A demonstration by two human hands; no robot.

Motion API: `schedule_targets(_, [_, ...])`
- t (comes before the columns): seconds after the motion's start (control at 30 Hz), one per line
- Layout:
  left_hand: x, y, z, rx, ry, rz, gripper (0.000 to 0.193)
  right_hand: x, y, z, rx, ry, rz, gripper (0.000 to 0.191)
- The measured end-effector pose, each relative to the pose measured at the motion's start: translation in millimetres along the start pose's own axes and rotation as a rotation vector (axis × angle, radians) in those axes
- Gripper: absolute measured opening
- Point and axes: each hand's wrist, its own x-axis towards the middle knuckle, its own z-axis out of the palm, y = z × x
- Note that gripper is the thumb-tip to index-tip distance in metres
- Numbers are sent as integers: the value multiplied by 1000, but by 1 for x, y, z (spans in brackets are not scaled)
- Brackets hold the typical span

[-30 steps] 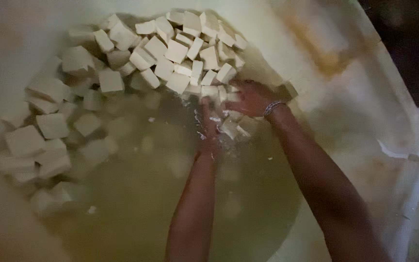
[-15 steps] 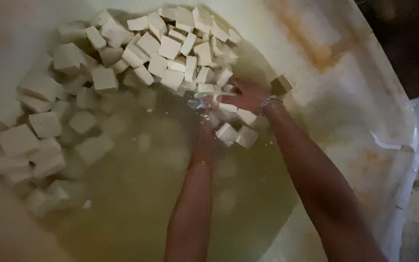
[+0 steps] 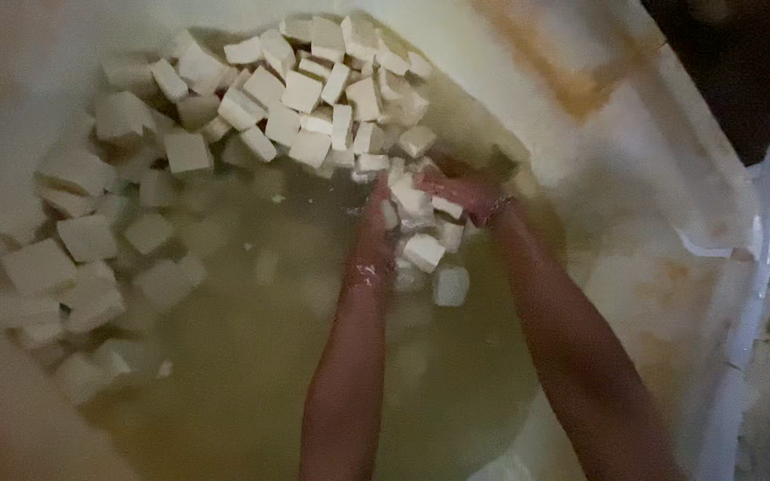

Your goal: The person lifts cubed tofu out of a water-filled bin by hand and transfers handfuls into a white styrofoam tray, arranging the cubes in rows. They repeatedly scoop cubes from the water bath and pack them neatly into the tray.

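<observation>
Down in the tub: cloudy yellowish water (image 3: pixel 251 356) fills the near part of a big pale tub (image 3: pixel 634 294); both forearms reach in from the bottom edge.
Left hand: (image 3: pixel 374 233) wet to the wrist, fingers curled round pale cubes at the waterline.
Right hand: (image 3: pixel 456 191) cupped opposite the left, grasping the same small cluster; a thin bracelet (image 3: pixel 496 212) sits at the wrist.
Cubes in hand: (image 3: pixel 421 223) a few white blocks pressed between the two hands, right of centre, just under the far heap.
Axis: these blocks look near-square, tilted every way; no clear long axis or heading.
Loose cubes: (image 3: pixel 91 236) scattered at left, some half sunk.
Far heap: (image 3: pixel 314 89) piled dry against the back wall.
Risk: the blocks look soft; a hard squeeze would likely crumble them, and wet grip could let one slip back into the water.
</observation>
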Motion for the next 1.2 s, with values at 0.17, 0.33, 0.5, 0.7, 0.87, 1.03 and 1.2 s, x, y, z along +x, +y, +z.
schedule_targets(0.17, [-12, 13, 12, -5, -12, -33, 62, -15, -4, 11, 77, 70, -50, 80])
schedule_targets(0.33, [-27, 24, 27, 8, -21, -59, 57, -22, -7, 21, 184, 144, -119, 66])
schedule_targets(0.5, [-42, 25, 43, -42, -41, -87, 53, -44, -18, 27, 177, 239, -104, 62])
schedule_targets(0.7, [-67, 42, 61, 265, 113, -19, 58, -87, -33, 31, 767, 210, 21, 70])
schedule_targets(0.87, [-100, 73, 91, 408, 87, 48, 64, -114, -58, 15, 841, 56, -254, 79])
schedule_targets(1.03, [-155, 101, 146, 341, 0, 203, 62, -157, -81, -34, 797, 196, -357, 91])
schedule_targets(1.2, [-198, 92, 218, 356, -174, 552, 56, -237, -81, -110, 712, 341, -575, 104])
